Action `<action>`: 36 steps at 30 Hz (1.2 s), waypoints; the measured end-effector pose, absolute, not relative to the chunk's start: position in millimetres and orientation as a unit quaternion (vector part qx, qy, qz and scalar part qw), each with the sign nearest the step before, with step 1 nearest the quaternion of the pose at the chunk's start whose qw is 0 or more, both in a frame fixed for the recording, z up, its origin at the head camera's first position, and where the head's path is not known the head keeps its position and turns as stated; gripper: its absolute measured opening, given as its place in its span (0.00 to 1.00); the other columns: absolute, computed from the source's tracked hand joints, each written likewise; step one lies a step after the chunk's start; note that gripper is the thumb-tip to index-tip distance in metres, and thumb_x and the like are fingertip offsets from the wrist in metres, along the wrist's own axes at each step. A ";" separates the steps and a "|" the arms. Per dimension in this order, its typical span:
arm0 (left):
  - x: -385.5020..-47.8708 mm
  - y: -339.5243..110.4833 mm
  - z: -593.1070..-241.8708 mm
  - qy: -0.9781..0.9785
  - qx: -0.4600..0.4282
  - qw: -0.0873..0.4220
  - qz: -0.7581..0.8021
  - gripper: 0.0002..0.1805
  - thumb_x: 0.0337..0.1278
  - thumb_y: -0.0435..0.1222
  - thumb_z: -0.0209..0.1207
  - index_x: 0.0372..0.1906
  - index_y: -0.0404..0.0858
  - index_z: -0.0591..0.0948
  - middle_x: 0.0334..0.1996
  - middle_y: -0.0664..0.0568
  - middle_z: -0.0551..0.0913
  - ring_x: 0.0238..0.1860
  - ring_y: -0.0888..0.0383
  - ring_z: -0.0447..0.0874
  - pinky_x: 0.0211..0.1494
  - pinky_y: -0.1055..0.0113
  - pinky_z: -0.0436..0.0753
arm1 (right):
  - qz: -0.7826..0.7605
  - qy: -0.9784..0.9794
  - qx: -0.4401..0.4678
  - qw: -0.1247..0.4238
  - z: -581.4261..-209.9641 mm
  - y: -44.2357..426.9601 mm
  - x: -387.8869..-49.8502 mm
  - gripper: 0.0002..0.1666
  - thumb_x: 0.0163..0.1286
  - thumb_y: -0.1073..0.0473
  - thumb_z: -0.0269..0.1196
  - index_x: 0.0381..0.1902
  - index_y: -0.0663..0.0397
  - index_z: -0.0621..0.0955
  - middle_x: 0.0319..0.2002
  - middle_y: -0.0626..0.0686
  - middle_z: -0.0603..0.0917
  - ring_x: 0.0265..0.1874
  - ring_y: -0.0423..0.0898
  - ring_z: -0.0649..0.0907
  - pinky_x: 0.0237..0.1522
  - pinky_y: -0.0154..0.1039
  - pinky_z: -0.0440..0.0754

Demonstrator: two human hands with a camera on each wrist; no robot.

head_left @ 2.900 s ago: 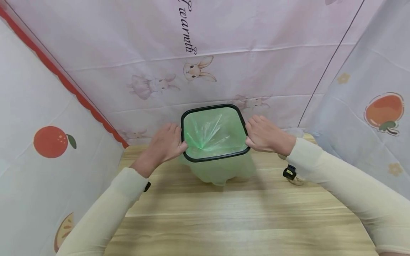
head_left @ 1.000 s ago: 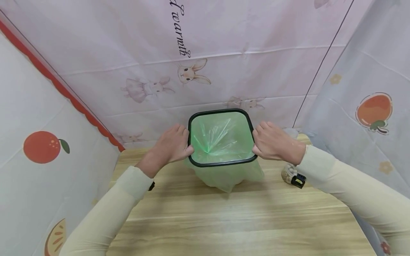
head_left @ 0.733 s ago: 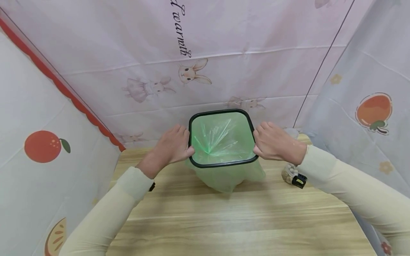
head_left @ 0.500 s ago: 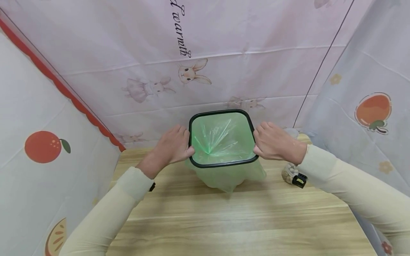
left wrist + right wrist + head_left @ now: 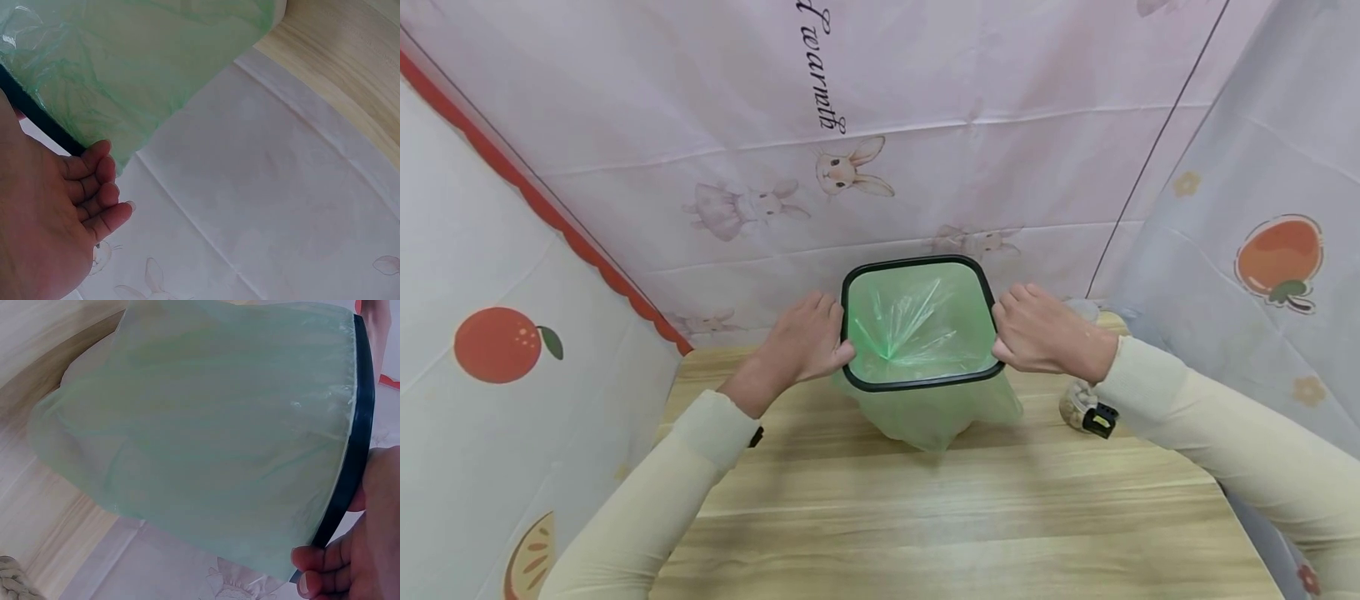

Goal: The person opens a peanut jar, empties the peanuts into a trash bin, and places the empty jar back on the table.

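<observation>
A trash can stands on the table near the back wall, its body covered by a thin green trash bag (image 5: 925, 417). A black rim ring (image 5: 917, 385) frames the mouth, with the bag spread across the inside. My left hand (image 5: 801, 340) grips the ring's left side, thumb on top; in the left wrist view its fingers (image 5: 100, 209) curl by the dark rim. On the opposite side my right hand (image 5: 1037, 330) holds the ring, and the right wrist view shows its fingertips (image 5: 309, 559) hooked around the rim's edge. The bag hangs loose and wrinkled below the ring.
Right of the can, a clear jar of pale pieces (image 5: 1075, 404) sits partly behind the right wrist's black device (image 5: 1101, 421). A translucent object (image 5: 1082, 310) lies at the table's back right edge. Printed cloth walls (image 5: 760, 275) enclose the wooden table (image 5: 940, 517) on three sides.
Since the oldest frame, the ring and both hands appear slightly farther right and lower, as the whole view has shifted. Over the last second almost nothing moves; both hands keep their grip.
</observation>
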State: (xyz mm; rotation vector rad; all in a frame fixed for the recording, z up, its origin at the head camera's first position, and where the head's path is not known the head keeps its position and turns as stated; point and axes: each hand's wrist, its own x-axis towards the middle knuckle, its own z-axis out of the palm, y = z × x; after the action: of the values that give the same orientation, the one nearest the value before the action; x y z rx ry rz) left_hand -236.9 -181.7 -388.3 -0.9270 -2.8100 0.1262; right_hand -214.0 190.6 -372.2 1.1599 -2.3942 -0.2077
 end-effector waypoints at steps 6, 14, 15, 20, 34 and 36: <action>-236.0 -181.1 -387.3 -0.948 -0.306 0.083 0.038 0.22 0.58 0.51 0.43 0.32 0.34 0.74 0.34 0.46 0.74 0.36 0.49 0.69 0.40 0.60 0.72 | -0.075 -0.877 0.419 0.224 -373.6 191.2 -214.7 0.14 0.58 0.56 0.46 0.15 0.49 0.59 0.19 0.47 0.55 0.20 0.48 0.61 0.27 0.41 0.60; -235.1 -180.3 -387.5 -0.947 -0.306 0.085 0.042 0.23 0.57 0.51 0.42 0.31 0.34 0.73 0.32 0.46 0.74 0.36 0.49 0.69 0.39 0.60 0.72 | -0.087 -0.881 0.414 0.210 -371.6 191.5 -212.7 0.14 0.59 0.57 0.47 0.16 0.49 0.60 0.19 0.47 0.57 0.21 0.47 0.60 0.28 0.40 0.60; -234.8 -180.1 -387.4 -0.947 -0.306 0.084 0.043 0.23 0.57 0.51 0.42 0.31 0.34 0.74 0.32 0.45 0.74 0.36 0.49 0.70 0.39 0.60 0.72 | -0.090 -0.881 0.414 0.209 -371.3 191.2 -212.3 0.14 0.60 0.57 0.47 0.16 0.49 0.60 0.19 0.47 0.56 0.21 0.47 0.60 0.28 0.40 0.60; -233.8 -179.9 -387.8 -0.947 -0.307 0.083 0.043 0.23 0.57 0.51 0.41 0.31 0.34 0.73 0.33 0.46 0.74 0.35 0.49 0.69 0.39 0.60 0.72 | -0.097 -0.878 0.418 0.212 -370.6 190.4 -211.0 0.15 0.60 0.57 0.46 0.15 0.50 0.60 0.19 0.47 0.55 0.21 0.48 0.60 0.28 0.40 0.59; -232.9 -181.1 -390.3 -0.950 -0.299 0.073 0.043 0.21 0.58 0.50 0.40 0.33 0.35 0.72 0.33 0.46 0.72 0.36 0.50 0.66 0.39 0.62 0.69 | -0.078 -0.891 0.407 0.186 -374.4 194.4 -212.3 0.15 0.63 0.56 0.47 0.16 0.50 0.61 0.19 0.48 0.59 0.22 0.48 0.60 0.30 0.41 0.60; -232.7 -180.7 -390.6 -0.950 -0.301 0.076 0.044 0.21 0.58 0.50 0.40 0.32 0.35 0.72 0.33 0.46 0.71 0.35 0.50 0.66 0.38 0.62 0.69 | -0.066 -0.902 0.395 0.163 -375.9 195.5 -212.7 0.15 0.64 0.56 0.48 0.17 0.51 0.63 0.20 0.50 0.62 0.23 0.49 0.63 0.31 0.42 0.63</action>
State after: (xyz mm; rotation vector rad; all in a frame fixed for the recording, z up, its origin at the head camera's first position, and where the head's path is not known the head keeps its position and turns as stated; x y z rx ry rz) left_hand -232.7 -180.7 -390.6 -0.9016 -2.8474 0.1310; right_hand -212.7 195.5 -375.9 1.1258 -2.5728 -0.1894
